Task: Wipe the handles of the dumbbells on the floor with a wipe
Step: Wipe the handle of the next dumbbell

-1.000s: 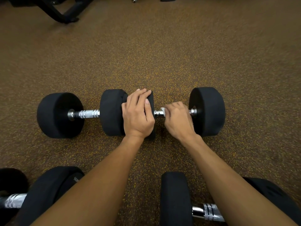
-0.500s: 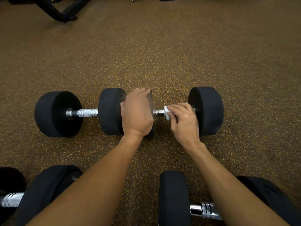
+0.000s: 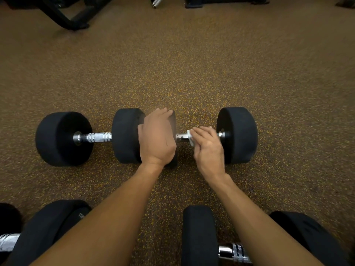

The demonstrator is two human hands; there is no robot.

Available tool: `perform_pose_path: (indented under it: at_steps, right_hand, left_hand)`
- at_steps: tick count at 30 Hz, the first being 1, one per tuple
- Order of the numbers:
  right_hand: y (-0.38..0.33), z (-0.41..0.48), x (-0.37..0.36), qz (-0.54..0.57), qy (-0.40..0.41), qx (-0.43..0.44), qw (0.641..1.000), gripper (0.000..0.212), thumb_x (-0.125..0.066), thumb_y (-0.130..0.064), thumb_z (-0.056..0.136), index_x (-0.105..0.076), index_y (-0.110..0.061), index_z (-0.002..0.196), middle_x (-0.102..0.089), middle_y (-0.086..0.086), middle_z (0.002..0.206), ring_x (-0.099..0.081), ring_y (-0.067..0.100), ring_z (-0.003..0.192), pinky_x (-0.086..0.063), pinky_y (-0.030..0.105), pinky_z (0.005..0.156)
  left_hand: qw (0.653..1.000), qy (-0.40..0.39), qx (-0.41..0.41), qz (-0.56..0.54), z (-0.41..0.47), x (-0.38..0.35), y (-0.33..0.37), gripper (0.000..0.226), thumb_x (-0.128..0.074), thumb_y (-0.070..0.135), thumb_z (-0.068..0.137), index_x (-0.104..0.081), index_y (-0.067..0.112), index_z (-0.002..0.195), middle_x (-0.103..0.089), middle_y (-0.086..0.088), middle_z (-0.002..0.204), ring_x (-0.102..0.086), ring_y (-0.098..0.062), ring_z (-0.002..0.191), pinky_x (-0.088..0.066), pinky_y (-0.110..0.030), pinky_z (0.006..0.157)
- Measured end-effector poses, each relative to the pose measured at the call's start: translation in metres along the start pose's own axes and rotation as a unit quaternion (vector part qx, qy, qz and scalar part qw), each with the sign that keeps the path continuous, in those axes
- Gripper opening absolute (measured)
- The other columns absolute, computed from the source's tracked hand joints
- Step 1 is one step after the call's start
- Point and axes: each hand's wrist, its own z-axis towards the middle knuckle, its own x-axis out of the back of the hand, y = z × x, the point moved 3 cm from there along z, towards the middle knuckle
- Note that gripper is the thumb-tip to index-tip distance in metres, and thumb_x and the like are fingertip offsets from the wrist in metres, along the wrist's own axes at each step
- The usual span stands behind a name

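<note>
Two black dumbbells lie end to end on the floor. The left dumbbell (image 3: 63, 139) has a bare chrome handle (image 3: 96, 137). On the right dumbbell (image 3: 238, 135), my left hand (image 3: 157, 139) rests on top of the left head, fingers laid over its far edge. My right hand (image 3: 208, 146) pinches a white wipe (image 3: 191, 138) around this dumbbell's chrome handle (image 3: 181, 138). The hand hides most of the handle, and only short ends of it show.
Two more dumbbells lie close to me: one at the bottom left (image 3: 48, 227) and one at the bottom right (image 3: 199, 237), partly under my forearms. A black machine frame (image 3: 69, 18) stands at the far left. Speckled brown floor (image 3: 192, 73) stretches beyond.
My right hand has turned over the handle with the wipe, shifting slightly right and then back left. My left hand stays on the dumbbell head.
</note>
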Motion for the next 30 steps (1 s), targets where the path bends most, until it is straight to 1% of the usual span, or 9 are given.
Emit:
perform_pose_path:
  at_steps: [3, 6, 9, 13, 16, 17, 21, 27, 30]
  right_hand:
    - [-0.002, 0.004, -0.003, 0.03, -0.041, 0.036, 0.998, 0.031, -0.058, -0.023, 0.103, -0.078, -0.007, 0.121, -0.074, 0.006, 0.127, -0.055, 0.01, 0.13, -0.037, 0.044, 0.123]
    - [0.011, 0.001, 0.01, -0.016, -0.015, 0.02, 1.0, 0.034, -0.054, -0.026, 0.104, -0.078, -0.011, 0.123, -0.074, 0.004, 0.129, -0.059, 0.024, 0.128, -0.039, 0.045, 0.121]
    - [0.006, 0.001, 0.008, -0.036, -0.006, 0.002, 0.999, 0.038, -0.049, -0.03, 0.107, -0.078, -0.012, 0.123, -0.073, 0.005, 0.129, -0.059, 0.024, 0.127, -0.037, 0.039, 0.122]
    - [0.006, 0.001, -0.001, -0.019, -0.03, 0.043, 0.998, 0.036, -0.052, -0.03, 0.106, -0.078, -0.011, 0.122, -0.074, 0.005, 0.127, -0.061, 0.026, 0.124, -0.035, 0.048, 0.123]
    - [0.014, 0.001, 0.012, -0.006, -0.027, 0.032, 0.999, 0.035, -0.057, -0.032, 0.103, -0.078, -0.013, 0.123, -0.074, 0.003, 0.128, -0.061, 0.026, 0.124, -0.029, 0.037, 0.126]
    - [0.015, 0.001, 0.016, -0.014, -0.03, 0.032, 0.999, 0.035, -0.058, -0.032, 0.102, -0.078, -0.013, 0.123, -0.074, 0.003, 0.128, -0.06, 0.026, 0.124, -0.03, 0.038, 0.126]
    - [0.011, 0.009, 0.014, -0.031, -0.039, 0.106, 0.993, 0.024, -0.068, -0.019, 0.1, -0.078, -0.008, 0.119, -0.075, 0.003, 0.121, -0.063, 0.027, 0.118, -0.038, 0.052, 0.121]
    - [0.004, 0.012, 0.012, -0.069, -0.055, 0.177, 0.98, 0.023, -0.072, -0.008, 0.099, -0.075, -0.001, 0.12, -0.075, 0.01, 0.12, -0.067, 0.029, 0.116, -0.04, 0.049, 0.121]
    - [0.012, 0.009, 0.02, -0.078, -0.04, 0.145, 0.985, 0.03, -0.076, -0.009, 0.094, -0.074, 0.0, 0.122, -0.075, 0.011, 0.123, -0.066, 0.029, 0.118, -0.039, 0.051, 0.122]
  left_hand:
    - [1.0, 0.002, 0.001, -0.002, 0.0, 0.0, 0.0, 0.038, -0.042, 0.023, 0.108, -0.07, 0.021, 0.134, -0.065, 0.007, 0.14, -0.054, -0.016, 0.137, -0.039, -0.035, 0.101]
    - [1.0, 0.004, 0.0, -0.001, 0.0, 0.0, 0.0, 0.037, -0.043, 0.022, 0.107, -0.07, 0.022, 0.134, -0.065, 0.007, 0.14, -0.054, -0.016, 0.137, -0.038, -0.033, 0.101]
    - [1.0, 0.002, 0.001, 0.0, 0.0, -0.001, -0.001, 0.038, -0.043, 0.023, 0.108, -0.07, 0.021, 0.133, -0.065, 0.007, 0.14, -0.054, -0.016, 0.137, -0.039, -0.035, 0.101]
    - [1.0, 0.003, -0.001, -0.002, 0.0, 0.0, 0.0, 0.037, -0.043, 0.022, 0.108, -0.07, 0.021, 0.133, -0.065, 0.007, 0.14, -0.054, -0.016, 0.137, -0.039, -0.036, 0.101]
    - [1.0, 0.006, 0.0, -0.001, 0.0, 0.0, -0.001, 0.037, -0.043, 0.022, 0.107, -0.07, 0.021, 0.134, -0.065, 0.006, 0.14, -0.055, -0.017, 0.137, -0.039, -0.036, 0.101]
    - [1.0, 0.005, -0.001, -0.002, 0.0, 0.0, -0.001, 0.037, -0.043, 0.022, 0.107, -0.07, 0.021, 0.134, -0.065, 0.006, 0.14, -0.055, -0.017, 0.137, -0.039, -0.036, 0.1]
    - [1.0, 0.006, -0.001, -0.002, 0.0, -0.001, -0.001, 0.037, -0.044, 0.022, 0.107, -0.07, 0.022, 0.133, -0.065, 0.007, 0.14, -0.055, -0.017, 0.136, -0.038, -0.035, 0.101]
    - [1.0, 0.006, 0.0, 0.001, 0.001, -0.001, -0.001, 0.036, -0.044, 0.021, 0.107, -0.07, 0.022, 0.134, -0.065, 0.006, 0.139, -0.054, -0.017, 0.136, -0.038, -0.035, 0.101]
    - [1.0, 0.004, -0.001, -0.001, 0.0, -0.001, -0.001, 0.037, -0.044, 0.021, 0.107, -0.069, 0.022, 0.134, -0.065, 0.007, 0.14, -0.054, -0.017, 0.137, -0.038, -0.034, 0.101]
